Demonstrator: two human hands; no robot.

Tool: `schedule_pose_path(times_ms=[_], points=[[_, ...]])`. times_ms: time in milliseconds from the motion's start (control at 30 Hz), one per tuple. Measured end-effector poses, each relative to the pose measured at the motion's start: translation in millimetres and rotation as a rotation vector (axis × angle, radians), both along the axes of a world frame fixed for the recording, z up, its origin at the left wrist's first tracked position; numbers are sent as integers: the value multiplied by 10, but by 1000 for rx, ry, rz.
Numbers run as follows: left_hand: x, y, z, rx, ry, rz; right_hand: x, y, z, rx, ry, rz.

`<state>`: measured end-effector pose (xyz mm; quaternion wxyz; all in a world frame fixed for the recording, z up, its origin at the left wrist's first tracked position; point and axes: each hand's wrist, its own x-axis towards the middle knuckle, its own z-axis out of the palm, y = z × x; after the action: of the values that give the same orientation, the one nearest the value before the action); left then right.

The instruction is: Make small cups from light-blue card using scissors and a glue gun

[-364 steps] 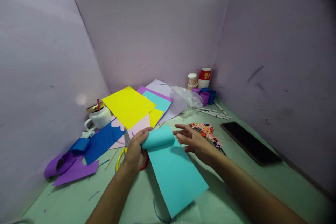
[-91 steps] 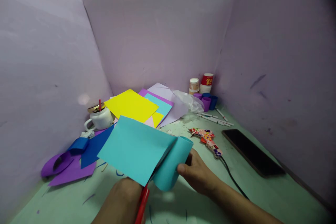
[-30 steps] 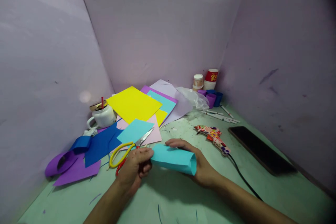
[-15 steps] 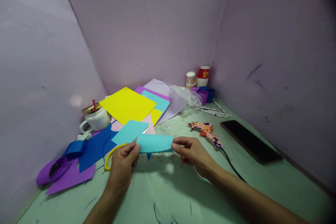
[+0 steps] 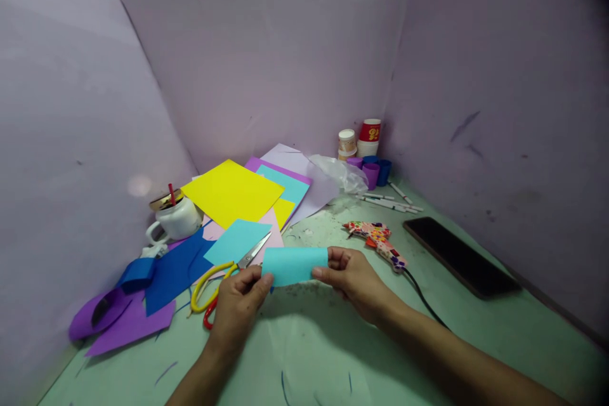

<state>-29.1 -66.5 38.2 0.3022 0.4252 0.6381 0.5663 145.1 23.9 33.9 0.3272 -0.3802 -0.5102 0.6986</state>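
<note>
I counted two bare hands [image 5: 352, 279], one curled turquoise paper piece [image 5: 292, 264], two flat turquoise paper pieces [image 5: 238, 240], two yellow paper sheets [image 5: 233, 192], one pair of scissors with yellow-and-red handles [image 5: 247, 258], one flower-patterned glue gun [image 5: 379, 242], one rectangular black phone [image 5: 461, 257], one white handled mug [image 5: 181, 221], and four small round cups [image 5: 370, 174], two purple and two blue.

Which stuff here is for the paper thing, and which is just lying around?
Probably for the job:
light-blue paper, held by the left hand and right hand
scissors, near the left hand
perhaps the flowery glue gun

Probably just lying around:
black phone
white mug
clear plastic bag
</note>
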Motion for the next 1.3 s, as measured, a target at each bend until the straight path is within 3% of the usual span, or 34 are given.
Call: schedule_pose_path(times_ms=[200,400,567,633,967,1300], points=[[10,15,-1,-13,-68,3,-34,-38,-15,-5,48,-35],[-55,63,1,-33,-356,66,36,32,24,-19,18,7],[-211,87,32,-27,-559,123,128,151,26,156,8,-158],[-238,86,26,-35,-598,127,121,176,8,156,32,-189],[-239,124,-53,-87,-594,131,72,187,-60,153,30,-242],[-220,143,-53,-105,-570,123,86,175,-64,287,-1,-144]])
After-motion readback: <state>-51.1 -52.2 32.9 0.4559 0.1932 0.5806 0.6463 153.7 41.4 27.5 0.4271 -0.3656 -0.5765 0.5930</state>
